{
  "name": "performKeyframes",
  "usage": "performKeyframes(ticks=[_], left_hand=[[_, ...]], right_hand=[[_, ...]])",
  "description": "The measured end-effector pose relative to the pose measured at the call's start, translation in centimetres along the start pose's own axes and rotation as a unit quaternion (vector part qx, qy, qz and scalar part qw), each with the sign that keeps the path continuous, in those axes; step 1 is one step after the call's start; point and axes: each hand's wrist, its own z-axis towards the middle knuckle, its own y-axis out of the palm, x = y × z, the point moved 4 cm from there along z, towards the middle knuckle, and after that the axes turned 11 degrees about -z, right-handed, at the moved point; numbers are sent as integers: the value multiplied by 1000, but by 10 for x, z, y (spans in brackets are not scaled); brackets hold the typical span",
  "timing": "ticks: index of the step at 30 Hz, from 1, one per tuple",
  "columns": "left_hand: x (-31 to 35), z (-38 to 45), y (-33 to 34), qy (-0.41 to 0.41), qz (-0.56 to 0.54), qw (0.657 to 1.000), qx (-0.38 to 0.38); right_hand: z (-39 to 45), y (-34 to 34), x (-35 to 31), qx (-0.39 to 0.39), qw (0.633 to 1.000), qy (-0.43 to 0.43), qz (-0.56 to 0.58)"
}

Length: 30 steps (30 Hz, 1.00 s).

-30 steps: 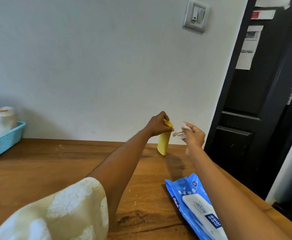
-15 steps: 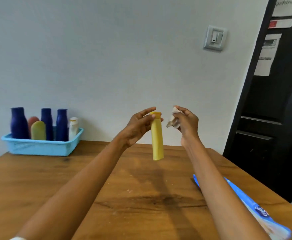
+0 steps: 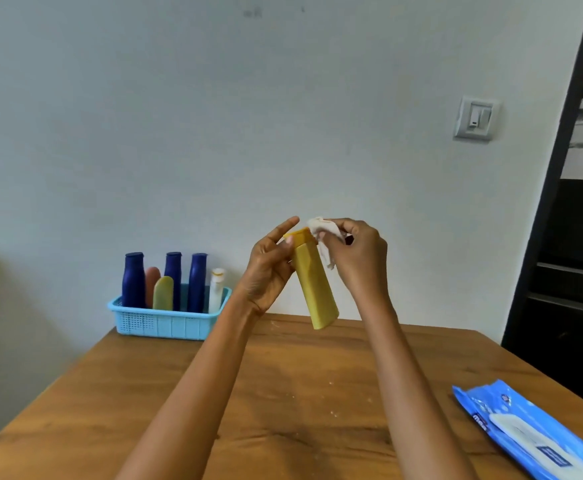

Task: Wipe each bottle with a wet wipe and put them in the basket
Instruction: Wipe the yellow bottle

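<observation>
A tall yellow bottle [image 3: 314,289] hangs tilted in the air above the wooden table [image 3: 283,393]. My left hand [image 3: 269,268] holds it near its cap, index finger stretched upward. My right hand [image 3: 359,258] pinches a crumpled white wet wipe [image 3: 321,233] and presses it against the bottle's cap and upper side. At the back left of the table stands a light blue basket [image 3: 165,322] holding several bottles: dark blue ones [image 3: 133,280], an orange one, a pale yellow one and a white one [image 3: 216,289].
A blue pack of wet wipes [image 3: 532,434] lies at the table's front right edge. A white wall runs behind the table, with a light switch [image 3: 475,119] up on the right. A dark door [image 3: 574,271] stands at the far right.
The bottle has been lifted off the table and brought up and closer. My right hand moved the wipe onto the bottle's cap. The view has swung left, bringing the basket into sight.
</observation>
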Motion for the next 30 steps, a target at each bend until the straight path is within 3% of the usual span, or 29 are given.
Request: performKeyframes(ticks=[7, 14, 19, 23, 27, 30], left_hand=[[1, 4, -7, 1, 24, 999, 31], [1, 6, -13, 5, 25, 999, 46], [2, 6, -12, -18, 30, 999, 19], [1, 8, -5, -13, 28, 999, 24], [7, 6, -13, 8, 38, 999, 33], [7, 3, -15, 6, 29, 999, 43]], right_hand=[[-7, 14, 6, -4, 1000, 2, -15], [-8, 19, -1, -31, 998, -57, -2], [-7, 17, 22, 16, 1000, -6, -14], [-10, 18, 10, 45, 998, -26, 34], [-11, 25, 1, -12, 997, -76, 30], [-13, 29, 11, -20, 997, -60, 35]])
